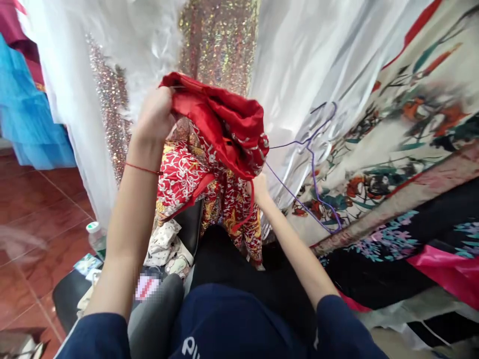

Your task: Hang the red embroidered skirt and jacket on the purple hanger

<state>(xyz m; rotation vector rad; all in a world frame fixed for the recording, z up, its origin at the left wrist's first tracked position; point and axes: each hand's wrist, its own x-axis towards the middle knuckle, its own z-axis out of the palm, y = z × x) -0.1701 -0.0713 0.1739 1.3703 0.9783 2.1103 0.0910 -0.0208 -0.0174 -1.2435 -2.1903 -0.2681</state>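
A red garment (pixel 217 107) with silver and gold embroidery hangs in front of me, its shiny red lining turned outward at the top. At its upper left edge my left hand (pixel 155 112) is closed on the bunched cloth. My right hand (pixel 259 190) is lower, at the garment's right side, gripping the cloth; its fingers are partly hidden by the fabric. A purple wire hanger (pixel 312 159) sticks out to the right, tilted, and its left end disappears inside or behind the garment. A thin red strap (pixel 251 202) dangles beside my right hand.
White gauzy dresses (pixel 295 55) and a sequined one (pixel 217 45) hang just ahead. Floral-printed cloth (pixel 404 134) fills the right side. Left of my legs are a dark seat (pixel 67 299), a crumpled white printed cloth (pixel 164 244) and a capped bottle (pixel 97 242). A blue tiered skirt (pixel 33 114) hangs far left.
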